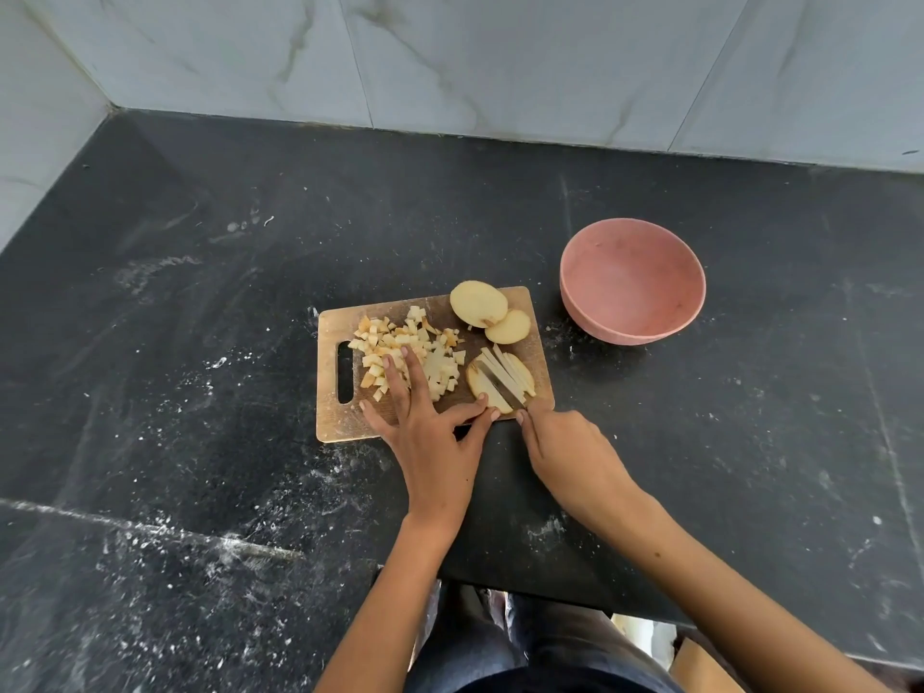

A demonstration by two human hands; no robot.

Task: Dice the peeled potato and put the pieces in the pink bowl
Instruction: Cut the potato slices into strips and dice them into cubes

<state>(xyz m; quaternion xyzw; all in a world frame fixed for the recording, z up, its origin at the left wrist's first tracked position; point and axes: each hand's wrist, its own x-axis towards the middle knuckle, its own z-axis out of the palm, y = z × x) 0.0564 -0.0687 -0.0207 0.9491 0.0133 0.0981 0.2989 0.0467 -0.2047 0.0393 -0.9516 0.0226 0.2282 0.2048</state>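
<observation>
The right hand [560, 442] is gripping the knife [500, 385] with fingers curled round a handle mostly hidden under them, and the blade is lying across the potato slab [492, 387] just ahead of its knuckles, working it into strips. The left hand [425, 427] is spreading flat on the cutting board [340, 422], fingers straight, holding nothing, with the thumb reaching across to touch the near edge of the slab. Under and just beyond those left fingertips the diced pile [410, 352] is sitting, and further out from both hands two uncut potato slices [487, 312] are waiting at the far edge of the board. The pink bowl [632, 280] is standing on the dark surface [200, 292] well beyond the right hand, and nothing is showing inside it. To cut well here, I'd say the left fingers want to be curling back and pinning the slab itself, since a thumb alone is steadying little; even, parallel strokes are going to keep the strips matched before turning them crosswise.
</observation>
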